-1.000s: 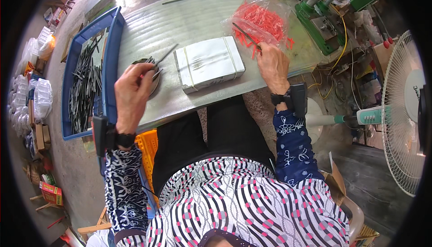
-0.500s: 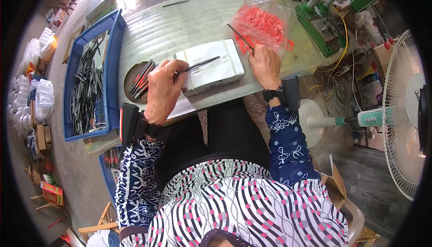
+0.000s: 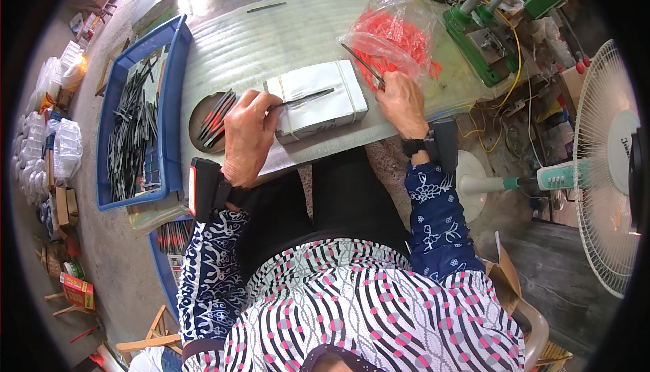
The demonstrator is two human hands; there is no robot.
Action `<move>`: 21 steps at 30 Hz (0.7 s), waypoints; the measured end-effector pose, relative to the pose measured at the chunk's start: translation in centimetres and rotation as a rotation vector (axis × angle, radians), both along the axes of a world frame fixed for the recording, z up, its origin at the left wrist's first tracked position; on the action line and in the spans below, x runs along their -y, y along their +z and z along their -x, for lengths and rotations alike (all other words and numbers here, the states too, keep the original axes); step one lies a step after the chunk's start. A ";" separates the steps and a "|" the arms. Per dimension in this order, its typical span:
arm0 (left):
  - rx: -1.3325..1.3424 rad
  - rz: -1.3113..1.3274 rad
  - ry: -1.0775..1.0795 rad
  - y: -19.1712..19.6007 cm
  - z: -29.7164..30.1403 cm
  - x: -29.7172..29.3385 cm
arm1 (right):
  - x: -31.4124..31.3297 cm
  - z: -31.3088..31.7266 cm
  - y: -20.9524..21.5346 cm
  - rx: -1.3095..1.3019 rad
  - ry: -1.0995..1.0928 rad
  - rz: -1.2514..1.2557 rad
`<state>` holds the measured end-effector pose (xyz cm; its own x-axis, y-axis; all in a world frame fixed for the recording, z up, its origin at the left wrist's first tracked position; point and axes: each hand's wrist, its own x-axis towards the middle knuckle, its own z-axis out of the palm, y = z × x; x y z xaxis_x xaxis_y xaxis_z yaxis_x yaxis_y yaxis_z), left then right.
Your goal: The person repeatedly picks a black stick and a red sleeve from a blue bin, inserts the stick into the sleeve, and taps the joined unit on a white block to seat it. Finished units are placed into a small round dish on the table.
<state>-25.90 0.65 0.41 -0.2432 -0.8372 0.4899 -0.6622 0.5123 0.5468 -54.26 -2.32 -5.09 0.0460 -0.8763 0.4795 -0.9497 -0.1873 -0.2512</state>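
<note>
My left hand (image 3: 248, 128) pinches one end of a slim black stick-shaped piece (image 3: 308, 97), which lies across a white box-shaped block (image 3: 318, 80) with bands around it. My right hand (image 3: 402, 103) grips a thin dark metal tool (image 3: 359, 58) pointing up and left, its tip beside a clear plastic bag (image 3: 413, 6) of small red pieces (image 3: 394, 32). Next to my left hand, a round dish (image 3: 196, 116) holds several black pieces with red parts (image 3: 215, 118). The exact kind of the black piece and of the tool cannot be made out.
A blue plastic crate (image 3: 177, 80) full of thin black pieces (image 3: 128, 125) stands at the left. One dark strip (image 3: 266, 7) lies on the foam sheet (image 3: 298, 26) at the back. A green press (image 3: 474, 40) is at the far right, with a fan (image 3: 613, 162) nearer.
My right hand has shifted slightly right and nearer to me, with the tool still in it. My left hand and the black piece have barely moved.
</note>
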 end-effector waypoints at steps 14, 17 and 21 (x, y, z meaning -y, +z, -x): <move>-0.129 -0.060 0.020 -0.9 1.0 0.3 | -2.9 2.2 1.6 -0.075 -0.088 -0.210; -0.139 -0.053 0.020 -1.0 1.0 0.3 | -3.7 2.1 2.7 -0.067 -0.088 -0.220; -0.187 -0.083 0.024 -1.1 1.0 0.0 | -4.6 1.1 5.1 0.083 -0.039 -0.238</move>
<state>-26.94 0.60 -0.69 -0.1336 -0.8811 0.4537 -0.5565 0.4455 0.7013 -55.39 2.26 0.04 -0.0208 -0.9653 0.2605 -0.9294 -0.0773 -0.3608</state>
